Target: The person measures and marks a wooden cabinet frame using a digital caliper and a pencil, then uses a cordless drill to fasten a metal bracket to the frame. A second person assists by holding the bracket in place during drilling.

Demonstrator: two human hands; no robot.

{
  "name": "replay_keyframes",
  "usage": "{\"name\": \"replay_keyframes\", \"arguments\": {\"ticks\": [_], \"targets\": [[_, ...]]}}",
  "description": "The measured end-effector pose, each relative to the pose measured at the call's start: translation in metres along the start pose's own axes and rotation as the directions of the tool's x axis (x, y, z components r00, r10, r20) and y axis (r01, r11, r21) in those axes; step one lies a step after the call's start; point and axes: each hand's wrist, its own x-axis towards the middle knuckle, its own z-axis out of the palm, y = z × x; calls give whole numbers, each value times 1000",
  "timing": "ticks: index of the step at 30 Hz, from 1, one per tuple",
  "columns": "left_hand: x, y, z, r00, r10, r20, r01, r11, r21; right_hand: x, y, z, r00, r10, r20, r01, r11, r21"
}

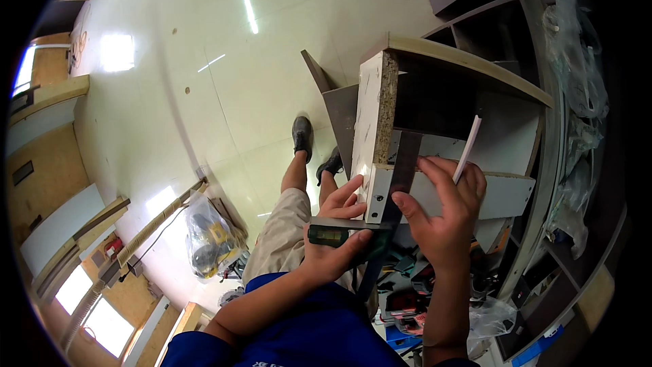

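My left hand (324, 255) is wrapped round the head of a combination square (329, 234), which has a greenish level vial. Its fingers rest against a narrow white board (374, 208) with small dark holes near its end. The square's long dark blade (406, 156) lies across that board. My right hand (445, 214) presses the blade with thumb and fingertips. A slim white pencil-like stick (467, 149) is held between its fingers, pointing up and away. Just beyond stands a white panel (368, 112) with a raw chipboard edge (387, 98).
Dark cabinet frames (492, 30) stand at the far right, with clear plastic wrap (581, 88) hanging beside them. Several tools (407, 299) lie below my right arm. A bagged yellow power tool (212, 241) is on the floor to the left, near wooden benches (51, 160).
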Motion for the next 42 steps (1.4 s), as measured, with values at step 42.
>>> {"name": "replay_keyframes", "arguments": {"ticks": [42], "targets": [[-3, -2, 5, 997, -8, -71, 8, 1000, 3, -12, 13, -3, 998, 64, 5, -63, 968, 242]]}}
